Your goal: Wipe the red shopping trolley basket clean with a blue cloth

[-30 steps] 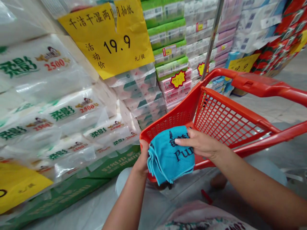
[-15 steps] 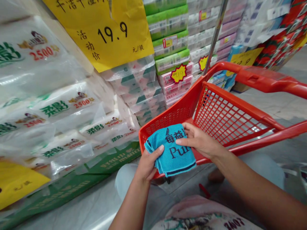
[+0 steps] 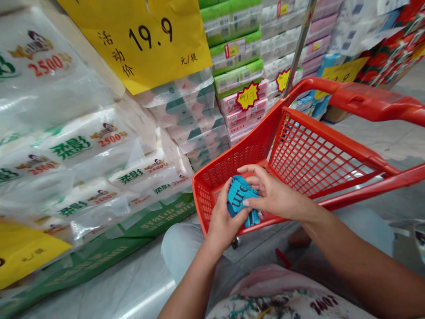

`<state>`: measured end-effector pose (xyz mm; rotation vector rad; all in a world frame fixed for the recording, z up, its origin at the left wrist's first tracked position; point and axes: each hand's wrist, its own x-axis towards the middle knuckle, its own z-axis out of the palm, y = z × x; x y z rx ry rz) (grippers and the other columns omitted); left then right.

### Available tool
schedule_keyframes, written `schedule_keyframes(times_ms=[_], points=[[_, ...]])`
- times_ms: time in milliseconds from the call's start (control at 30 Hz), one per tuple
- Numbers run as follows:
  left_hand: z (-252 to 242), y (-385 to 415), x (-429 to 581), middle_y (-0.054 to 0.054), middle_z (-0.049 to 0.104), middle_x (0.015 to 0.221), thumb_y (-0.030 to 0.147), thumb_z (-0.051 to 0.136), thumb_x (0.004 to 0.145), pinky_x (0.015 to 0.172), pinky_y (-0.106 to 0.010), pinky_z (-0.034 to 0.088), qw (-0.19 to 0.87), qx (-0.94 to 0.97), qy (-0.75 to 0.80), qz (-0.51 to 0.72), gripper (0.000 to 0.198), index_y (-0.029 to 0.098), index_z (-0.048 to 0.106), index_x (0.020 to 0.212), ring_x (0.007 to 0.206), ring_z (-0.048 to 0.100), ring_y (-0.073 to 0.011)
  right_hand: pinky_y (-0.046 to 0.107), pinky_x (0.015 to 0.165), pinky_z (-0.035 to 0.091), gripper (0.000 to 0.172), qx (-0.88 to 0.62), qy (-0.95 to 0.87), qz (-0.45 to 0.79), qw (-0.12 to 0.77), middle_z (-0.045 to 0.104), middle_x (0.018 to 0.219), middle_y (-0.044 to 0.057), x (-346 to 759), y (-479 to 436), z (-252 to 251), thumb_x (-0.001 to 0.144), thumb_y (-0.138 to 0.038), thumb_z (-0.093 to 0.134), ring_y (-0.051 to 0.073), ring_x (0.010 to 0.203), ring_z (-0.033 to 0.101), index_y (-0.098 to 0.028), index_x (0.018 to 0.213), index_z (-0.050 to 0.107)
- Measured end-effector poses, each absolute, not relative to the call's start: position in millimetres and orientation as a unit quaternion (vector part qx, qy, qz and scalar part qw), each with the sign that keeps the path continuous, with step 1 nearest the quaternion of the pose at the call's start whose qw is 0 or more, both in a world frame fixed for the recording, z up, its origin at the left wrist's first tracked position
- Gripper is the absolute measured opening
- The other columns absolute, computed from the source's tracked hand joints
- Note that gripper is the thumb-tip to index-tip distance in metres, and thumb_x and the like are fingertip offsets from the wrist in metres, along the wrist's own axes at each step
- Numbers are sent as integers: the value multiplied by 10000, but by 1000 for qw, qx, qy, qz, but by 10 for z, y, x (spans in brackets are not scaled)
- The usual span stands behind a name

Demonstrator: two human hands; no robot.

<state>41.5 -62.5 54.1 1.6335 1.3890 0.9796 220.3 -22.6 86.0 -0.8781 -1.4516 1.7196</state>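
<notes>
Room above cloth (image 3: 239, 195); lattice panel (image 3: 320, 157) blocks right.

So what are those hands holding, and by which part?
A bunched blue cloth: the left hand grips its left side; the right hand touches its right.

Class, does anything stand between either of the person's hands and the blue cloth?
Nothing visible does: the left hand holds the blue cloth, and the right hand touches it with its thumb. The red cart shows behind, not between.
</notes>
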Motion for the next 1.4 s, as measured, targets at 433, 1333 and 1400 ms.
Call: schedule_keyframes(times_ms=[433, 1333, 1400], points=[[740, -550, -156, -69, 673, 1213, 492, 664, 857, 1011, -402, 514, 306, 545, 626, 466, 583, 223, 490, 1344, 1079, 664, -223, 423, 1006, 521, 362, -428, -720, 378, 395, 640, 1338, 107, 2224, -431, 768, 947, -314, 565, 230, 1244, 609, -233, 1300, 556], [847, -252, -802, -73, 661, 1233, 308, 540, 938, 804, -305, 573, 36, 869, 476, -132, 380, 287, 576, 1315, 971, 696, -212, 345, 551, 370, 190, -401, -887, 19, 227, 632, 582, 7, 2403, -851, 569, 859, -134, 622, 202, 541, 614, -215, 687, 608], [844, -266, -852, -99, 666, 1195, 304, 514, 951, 771, -315, 581, -3, 875, 466, -130, 393, 253, 564, 1337, 954, 699, -224, 341, 554, 359, 211, -397, -885, 12, 243, 625, 572, 6, 2420, -867, 563, 877, -145, 607, 195, 535, 599, -215, 678, 600]])
